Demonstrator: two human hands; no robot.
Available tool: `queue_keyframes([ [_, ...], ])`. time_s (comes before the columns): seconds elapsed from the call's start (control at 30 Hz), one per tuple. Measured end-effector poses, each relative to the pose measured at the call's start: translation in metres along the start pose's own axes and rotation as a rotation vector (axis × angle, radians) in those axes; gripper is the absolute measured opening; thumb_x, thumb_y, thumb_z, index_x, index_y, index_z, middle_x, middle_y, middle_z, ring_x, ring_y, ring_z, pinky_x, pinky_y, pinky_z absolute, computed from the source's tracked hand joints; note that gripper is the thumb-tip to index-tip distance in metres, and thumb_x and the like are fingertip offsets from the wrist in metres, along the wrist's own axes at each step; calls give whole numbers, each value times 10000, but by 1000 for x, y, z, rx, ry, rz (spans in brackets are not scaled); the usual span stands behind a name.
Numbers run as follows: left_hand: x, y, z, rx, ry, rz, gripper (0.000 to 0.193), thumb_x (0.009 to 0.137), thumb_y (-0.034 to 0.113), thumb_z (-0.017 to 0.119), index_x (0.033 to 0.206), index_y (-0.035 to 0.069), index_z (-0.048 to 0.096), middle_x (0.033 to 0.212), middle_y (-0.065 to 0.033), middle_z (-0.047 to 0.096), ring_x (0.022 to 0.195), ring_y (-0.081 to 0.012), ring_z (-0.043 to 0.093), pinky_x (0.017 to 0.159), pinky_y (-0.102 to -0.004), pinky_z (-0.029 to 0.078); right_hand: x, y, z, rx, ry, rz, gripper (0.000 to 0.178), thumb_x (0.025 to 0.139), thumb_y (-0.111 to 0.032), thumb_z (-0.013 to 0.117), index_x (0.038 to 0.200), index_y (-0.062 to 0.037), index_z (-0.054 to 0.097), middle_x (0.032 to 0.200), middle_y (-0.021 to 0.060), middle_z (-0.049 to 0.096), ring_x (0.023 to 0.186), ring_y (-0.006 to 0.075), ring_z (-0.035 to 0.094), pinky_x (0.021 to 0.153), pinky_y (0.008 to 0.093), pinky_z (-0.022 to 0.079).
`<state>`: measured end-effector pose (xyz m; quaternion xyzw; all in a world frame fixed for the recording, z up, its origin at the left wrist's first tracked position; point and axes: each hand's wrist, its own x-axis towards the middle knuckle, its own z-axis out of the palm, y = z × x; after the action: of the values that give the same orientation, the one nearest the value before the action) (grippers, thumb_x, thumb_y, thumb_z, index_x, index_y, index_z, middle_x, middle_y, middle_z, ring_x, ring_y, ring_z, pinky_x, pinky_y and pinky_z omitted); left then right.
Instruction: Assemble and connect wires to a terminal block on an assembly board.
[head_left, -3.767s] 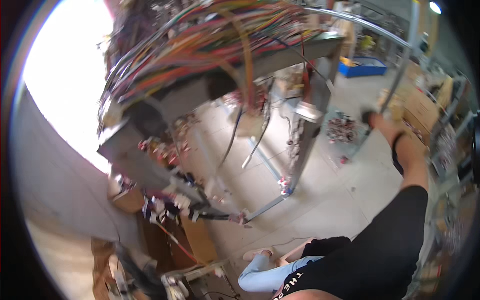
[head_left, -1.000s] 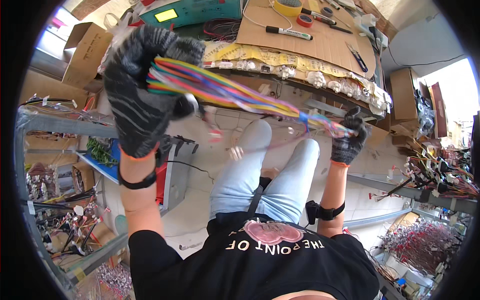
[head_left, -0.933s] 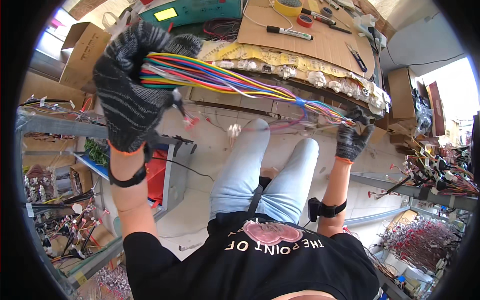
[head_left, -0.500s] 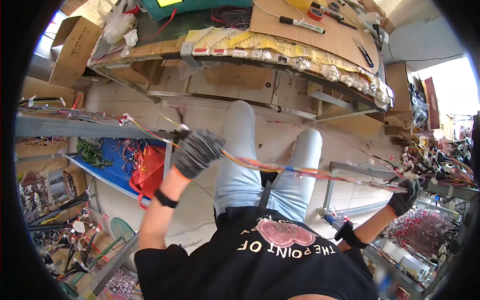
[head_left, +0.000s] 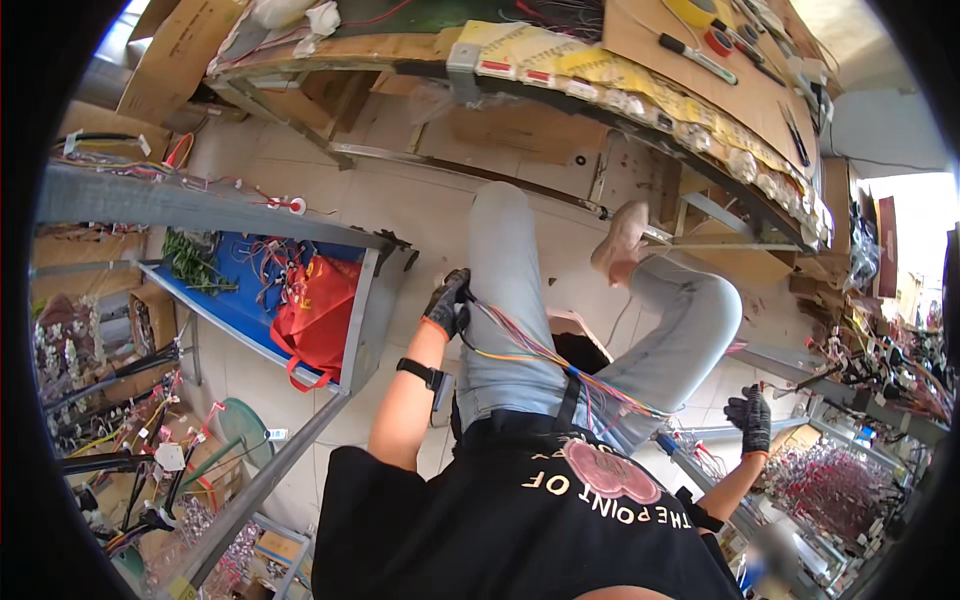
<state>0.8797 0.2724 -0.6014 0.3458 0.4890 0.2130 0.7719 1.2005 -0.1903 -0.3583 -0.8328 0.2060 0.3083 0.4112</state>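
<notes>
Workshop floor | left hand grips coloured wires | right hand half-open, beside their far end

Right hand grip unclear

A red bag lay on a blue shelf at the left, coloured wires heaped around it. Above, a cardboard-topped table carried a black marker and 2 tape rolls — one yellow, one red. A cardboard box stood beside the table.
</notes>
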Motion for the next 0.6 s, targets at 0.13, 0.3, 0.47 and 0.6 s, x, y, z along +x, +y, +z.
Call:
queue_keyframes([
  [0.13, 0, 54, 35, -367, 107, -216, 96, 773, 151, 605, 821, 115, 529, 699, -14, 545, 640, -165, 528, 583, -315, 459, -37, -71, 38, -163, -98, -557, 303, 909, -224, 458, 1128, -19, 501, 830, 89, 598, 695, 129, 567, 629, 263, 476],
  [0.3, -13, 92, 31, -715, -44, -21, 225, 831, 237, 553, 972, 67, 509, 631, -39, 514, 581, -176, 501, 566, -322, 444, -123, -193, 134, -503, -290, -827, 314, 887, -175, 475, 1132, 21, 475, 857, 94, 611, 723, 151, 581, 678, 268, 464],
  [0.47, -66, 134, 30, -520, -601, 82, 453, 901, 421, 367, 1164, 70, 482, 510, -34, 423, 483, -150, 423, 493, -291, 367, -138, -243, 240, -1010, -560, -1631, 236, 847, -157, 517, 1048, -34, 518, 868, 125, 615, 725, 239, 603, 680, 298, 484],
  [0.6, -104, 158, 53, -311, -597, 42, 412, 858, 364, 502, 1072, 13, 506, 543, -47, 456, 453, -141, 441, 440, -269, 371, -84, -238, 337, -976, -620, -1917, 195, 828, -102, 496, 1015, -51, 525, 1043, 153, 562, 854, 298, 573, 710, 324, 476],
])
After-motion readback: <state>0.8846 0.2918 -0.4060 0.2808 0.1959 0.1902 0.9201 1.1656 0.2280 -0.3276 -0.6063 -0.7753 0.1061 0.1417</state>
